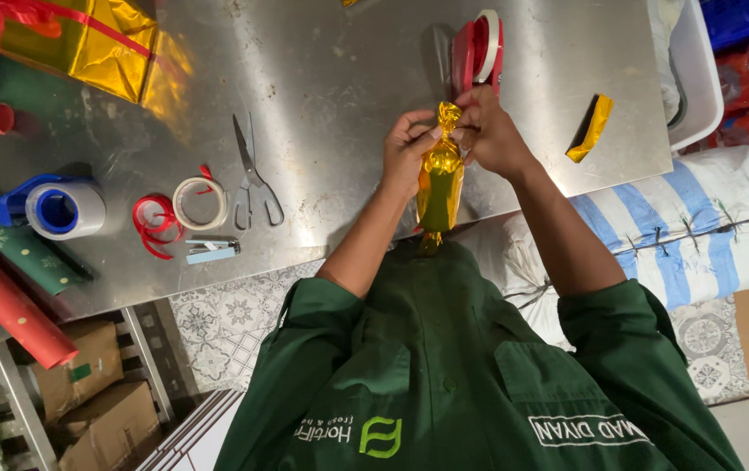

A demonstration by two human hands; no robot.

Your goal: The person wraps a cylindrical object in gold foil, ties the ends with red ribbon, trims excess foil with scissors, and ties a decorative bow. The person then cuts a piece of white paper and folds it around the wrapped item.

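A narrow object wrapped in shiny gold foil (441,187) stands upright between my hands, above the front edge of the steel table (331,78). My left hand (405,153) grips its upper part from the left. My right hand (489,131) pinches the twisted foil tip at the top. The lower end of the wrap rests against my green jacket. A red tape dispenser (477,52) sits just beyond my right hand.
Scissors (252,170), a tape roll (200,202), red ribbon (156,225), a small stapler (212,250) and a blue tape dispenser (56,208) lie to the left. A gold gift box (86,39) is far left, red paper rolls (8,305) nearby. A gold foil scrap (591,128) lies right.
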